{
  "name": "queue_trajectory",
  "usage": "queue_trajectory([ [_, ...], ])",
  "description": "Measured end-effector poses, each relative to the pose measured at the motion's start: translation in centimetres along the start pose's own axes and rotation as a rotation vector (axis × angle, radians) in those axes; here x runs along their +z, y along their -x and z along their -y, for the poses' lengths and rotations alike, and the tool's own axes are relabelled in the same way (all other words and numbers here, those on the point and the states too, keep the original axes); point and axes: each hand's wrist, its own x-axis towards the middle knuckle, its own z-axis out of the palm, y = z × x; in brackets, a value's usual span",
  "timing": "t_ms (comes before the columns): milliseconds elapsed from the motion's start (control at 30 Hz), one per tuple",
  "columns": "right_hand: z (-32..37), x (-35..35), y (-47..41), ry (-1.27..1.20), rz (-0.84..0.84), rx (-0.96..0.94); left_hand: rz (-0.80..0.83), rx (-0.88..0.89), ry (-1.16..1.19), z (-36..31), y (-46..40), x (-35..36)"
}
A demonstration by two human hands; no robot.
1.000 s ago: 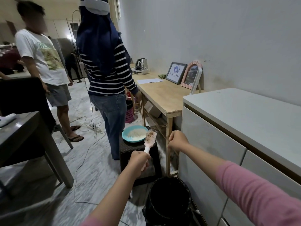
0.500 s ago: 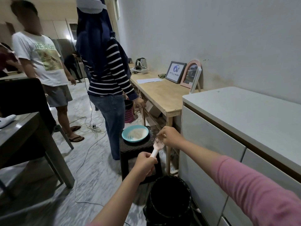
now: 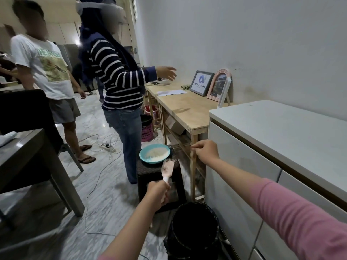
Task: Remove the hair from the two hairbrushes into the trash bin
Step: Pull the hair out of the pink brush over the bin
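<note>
My left hand point(image 3: 158, 193) grips the white handle of a pale hairbrush point(image 3: 167, 168), whose bristled head points up and away with dark hair caught in it. My right hand point(image 3: 205, 152) is raised to the right of the brush, apart from it, with thumb and fingers pinched together; a thin strand of hair seems to be between them. The black trash bin point(image 3: 193, 229) stands on the floor below both hands, beside the white cabinet. Only one hairbrush is in view.
A dark stool point(image 3: 157, 177) holds a teal plate point(image 3: 154, 153) with white grains. A wooden table point(image 3: 187, 111) and white cabinet point(image 3: 281, 132) line the right wall. Two people stand ahead on the left; cables and a power strip point(image 3: 107, 146) lie on the floor. A grey table point(image 3: 28, 147) stands left.
My right hand went to the brush head, pinched, then pulled up and right away from it. The person in the striped top turned and raised an arm over the wooden table.
</note>
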Motion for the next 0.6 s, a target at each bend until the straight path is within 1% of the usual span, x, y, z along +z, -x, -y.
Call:
queue_trajectory([
  [67,-0.4,-0.8,0.0,-0.015,-0.016,0.033,-0.021,-0.018,0.034,0.4,-0.5,-0.4],
  [133,-1.0,-1.5,0.1,0.013,0.008,0.045,-0.036,-0.022,0.037,0.7,-0.6,-0.7],
  [267,-2.7,-2.0,0.4,0.098,0.130,0.126,-0.061,0.002,0.005,0.8,-0.4,-0.8],
  [433,-4.1,-1.4,1.1,0.226,0.250,0.198,-0.040,0.011,-0.032,0.5,0.0,-0.1],
  [600,-4.2,-1.1,1.5,0.214,0.395,0.283,-0.001,0.026,-0.055,0.3,0.6,0.5],
])
